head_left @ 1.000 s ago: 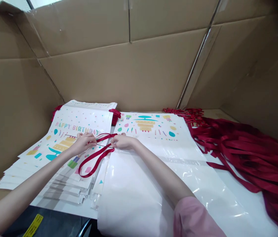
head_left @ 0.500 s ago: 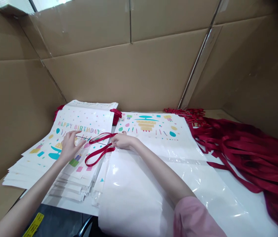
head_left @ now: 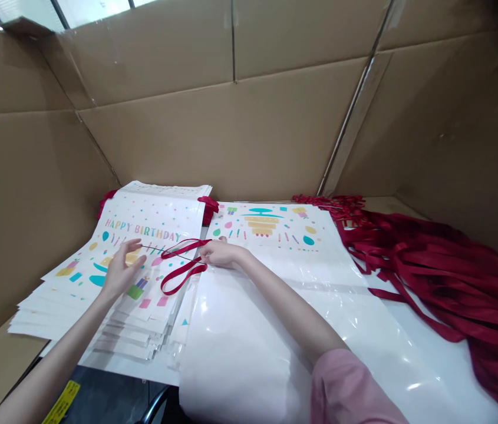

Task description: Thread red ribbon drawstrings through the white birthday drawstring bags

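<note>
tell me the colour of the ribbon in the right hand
The ribbon is plain deep red, seen best in the head view.

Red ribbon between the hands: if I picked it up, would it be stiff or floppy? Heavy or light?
Probably floppy: the ribbon curves into soft loops beside the right hand. It's likely light, because the strip looks thin and narrow. It probably wouldn't roll, since it looks flat like a band.

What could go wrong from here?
The red ribbon might snag, since one loop crosses the thin dark rod or cord reaching the left hand. It could also slip if the right hand loosens its grip. The white sheet hangs over the table's front edge, so it may slide.
</note>
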Demonstrator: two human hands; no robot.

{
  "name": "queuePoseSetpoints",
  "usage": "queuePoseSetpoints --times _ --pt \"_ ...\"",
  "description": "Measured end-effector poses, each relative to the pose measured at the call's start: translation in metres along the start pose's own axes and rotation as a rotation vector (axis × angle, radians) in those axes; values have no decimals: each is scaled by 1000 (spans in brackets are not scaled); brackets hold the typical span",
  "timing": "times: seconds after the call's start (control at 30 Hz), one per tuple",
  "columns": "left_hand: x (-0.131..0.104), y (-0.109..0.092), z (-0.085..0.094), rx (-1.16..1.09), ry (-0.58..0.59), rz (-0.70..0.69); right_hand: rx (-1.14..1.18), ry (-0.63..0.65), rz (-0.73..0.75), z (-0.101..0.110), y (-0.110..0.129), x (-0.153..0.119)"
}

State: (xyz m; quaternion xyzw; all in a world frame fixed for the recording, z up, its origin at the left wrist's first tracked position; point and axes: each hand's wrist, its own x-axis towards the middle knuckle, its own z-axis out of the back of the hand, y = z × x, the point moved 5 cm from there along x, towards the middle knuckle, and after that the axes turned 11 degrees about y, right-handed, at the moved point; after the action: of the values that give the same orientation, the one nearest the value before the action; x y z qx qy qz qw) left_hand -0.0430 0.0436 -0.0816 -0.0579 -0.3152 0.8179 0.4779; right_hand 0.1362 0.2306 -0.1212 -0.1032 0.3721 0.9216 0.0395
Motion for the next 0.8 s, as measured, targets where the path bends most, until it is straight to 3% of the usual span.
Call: queuePoseSetpoints --times 0.17,0.33,0.4,0.5,0.63,0.7,0.8 --pt "-28 -60 -31 16 107 -204 45 19 34 2 2 8" --pt "-67 -114 -71 176 210 -402 85 71 105 -1 11 23" --pt "-82 -130 -85 261 271 -485 71 44 105 -2 17 26" --pt "-95 -148 -102 324 375 -609 23 -93 66 3 26 21" --pt "-86 -155 -126 339 506 -664 -54 -331 -19 13 28 -20" --pt "-79 -153 -141 357 560 -677 -89 -410 -115 15 15 -59" --pt "-73 -147 -162 380 658 -692 -126 -487 -358 12 -23 -140"
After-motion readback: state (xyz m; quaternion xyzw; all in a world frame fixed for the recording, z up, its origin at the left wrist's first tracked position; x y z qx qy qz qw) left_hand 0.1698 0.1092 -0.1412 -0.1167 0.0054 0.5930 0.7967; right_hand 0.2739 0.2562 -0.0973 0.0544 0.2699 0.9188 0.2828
